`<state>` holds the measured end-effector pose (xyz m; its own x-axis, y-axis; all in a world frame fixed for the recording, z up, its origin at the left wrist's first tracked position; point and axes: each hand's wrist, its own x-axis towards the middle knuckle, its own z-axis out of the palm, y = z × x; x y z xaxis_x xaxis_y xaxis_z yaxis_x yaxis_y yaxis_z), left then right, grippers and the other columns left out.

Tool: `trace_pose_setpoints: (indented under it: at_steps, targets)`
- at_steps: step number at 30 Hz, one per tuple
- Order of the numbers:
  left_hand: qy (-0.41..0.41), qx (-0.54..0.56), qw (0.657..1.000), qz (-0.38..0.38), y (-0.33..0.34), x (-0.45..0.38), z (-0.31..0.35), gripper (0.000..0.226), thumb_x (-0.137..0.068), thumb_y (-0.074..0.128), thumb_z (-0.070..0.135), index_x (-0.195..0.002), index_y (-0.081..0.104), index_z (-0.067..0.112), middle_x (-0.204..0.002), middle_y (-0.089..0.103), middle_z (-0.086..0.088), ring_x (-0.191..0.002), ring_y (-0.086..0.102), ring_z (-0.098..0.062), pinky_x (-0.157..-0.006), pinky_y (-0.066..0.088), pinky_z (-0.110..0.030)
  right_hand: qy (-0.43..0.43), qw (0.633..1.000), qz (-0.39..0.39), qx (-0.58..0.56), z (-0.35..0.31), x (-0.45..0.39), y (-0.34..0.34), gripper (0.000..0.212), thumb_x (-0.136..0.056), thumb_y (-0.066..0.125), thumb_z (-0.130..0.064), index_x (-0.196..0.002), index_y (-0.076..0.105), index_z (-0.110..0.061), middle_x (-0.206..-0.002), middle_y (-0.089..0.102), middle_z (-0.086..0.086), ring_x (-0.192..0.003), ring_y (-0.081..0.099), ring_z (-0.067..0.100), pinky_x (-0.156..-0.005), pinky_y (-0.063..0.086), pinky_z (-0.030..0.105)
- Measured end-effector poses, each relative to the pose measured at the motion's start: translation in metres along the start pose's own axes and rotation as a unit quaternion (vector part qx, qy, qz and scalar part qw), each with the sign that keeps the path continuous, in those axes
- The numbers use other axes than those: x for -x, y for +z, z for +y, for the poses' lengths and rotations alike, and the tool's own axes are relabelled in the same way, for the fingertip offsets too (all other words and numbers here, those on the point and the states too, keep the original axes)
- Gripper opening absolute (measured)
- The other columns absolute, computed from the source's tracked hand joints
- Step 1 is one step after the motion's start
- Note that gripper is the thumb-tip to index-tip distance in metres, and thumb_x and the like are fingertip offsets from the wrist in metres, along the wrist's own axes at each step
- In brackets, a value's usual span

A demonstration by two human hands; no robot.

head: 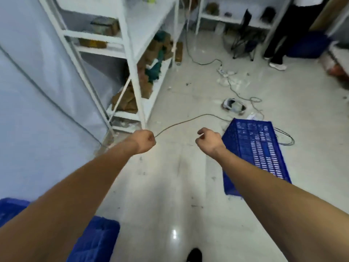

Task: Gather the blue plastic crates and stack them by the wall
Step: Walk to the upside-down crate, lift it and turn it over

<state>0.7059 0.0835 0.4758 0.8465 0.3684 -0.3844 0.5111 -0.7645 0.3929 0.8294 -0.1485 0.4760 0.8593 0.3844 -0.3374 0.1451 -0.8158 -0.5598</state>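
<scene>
Our left hand [144, 140] is balled into a fist out in front, fingers curled tight with nothing in them that we can see; a thin cable [186, 121] on the floor runs away from just behind the knuckles, and we can't tell whether it touches the hand. Our right hand [208, 141] is loosely curled too, thumb and forefinger nearly pinched, holding nothing. Just beside that right wrist lies a blue crate [255, 152], upside down on the pale tiled floor [170, 186], slatted base facing up. Down at our lower left, more blue crates [94, 241] peek out under the left forearm, close to the pale wall [28, 91]. Ahead on the left stands a white shelving rack [132, 63] with brown bundles. Farther off, a power strip [222, 71] and another person's dark trouser legs [279, 40].
</scene>
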Motion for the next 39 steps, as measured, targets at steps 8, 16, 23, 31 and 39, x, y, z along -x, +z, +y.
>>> trace_pose_setpoints:
  at_steps: [8, 16, 23, 31, 39]
  targets:
    - [0.166, -0.091, 0.979, -0.071, 0.038, -0.1, 0.238, 0.026, -0.1, 0.055, 0.031, -0.117, 0.071, 0.02, -0.12, 0.073, -0.008, -0.105, 0.061, -0.026, -0.088, 0.049, -0.03, 0.138, 0.983, 0.116, -0.032, 0.167, -0.015, -0.143, 0.045, -0.088, 0.053, -0.027, -0.131, 0.06, -0.018, -0.127, 0.064, 0.016, -0.114, 0.061, 0.036, -0.094, 0.053, 0.04]
    - [0.282, -0.148, 0.942, -0.104, 0.064, -0.211, 0.379, 0.031, -0.104, 0.055, 0.028, -0.127, 0.07, 0.014, -0.128, 0.071, -0.008, -0.114, 0.062, -0.027, -0.098, 0.046, -0.031, 0.245, 0.947, 0.194, -0.08, 0.271, -0.067, -0.21, 0.029, -0.093, 0.053, -0.027, -0.11, 0.064, -0.006, -0.113, 0.067, 0.018, -0.088, 0.056, 0.031, -0.078, 0.049, 0.033]
    - [0.333, -0.193, 0.91, -0.155, 0.076, -0.339, 0.46, 0.03, -0.102, 0.055, 0.029, -0.122, 0.072, 0.016, -0.128, 0.072, -0.009, -0.116, 0.064, -0.029, -0.1, 0.051, -0.036, 0.347, 0.906, 0.201, -0.139, 0.32, -0.142, -0.251, 0.04, -0.088, 0.053, -0.021, -0.126, 0.064, -0.015, -0.126, 0.065, 0.016, -0.11, 0.062, 0.033, -0.086, 0.049, 0.03]
    - [0.381, -0.228, 0.876, -0.186, 0.105, -0.427, 0.557, 0.023, -0.101, 0.054, 0.024, -0.113, 0.071, 0.016, -0.124, 0.071, -0.008, -0.101, 0.061, -0.022, -0.094, 0.053, -0.038, 0.419, 0.857, 0.224, -0.202, 0.385, -0.182, -0.273, 0.046, -0.087, 0.052, -0.026, -0.132, 0.062, -0.018, -0.128, 0.064, 0.015, -0.114, 0.061, 0.032, -0.094, 0.049, 0.031]
    - [0.387, -0.292, 0.845, -0.224, 0.148, -0.481, 0.632, 0.028, -0.103, 0.055, 0.025, -0.123, 0.071, 0.015, -0.133, 0.07, -0.011, -0.117, 0.064, -0.028, -0.103, 0.051, -0.042, 0.451, 0.83, 0.223, -0.24, 0.484, -0.198, -0.282, 0.041, -0.086, 0.053, -0.022, -0.124, 0.066, -0.016, -0.124, 0.067, 0.013, -0.108, 0.062, 0.03, -0.084, 0.046, 0.027]
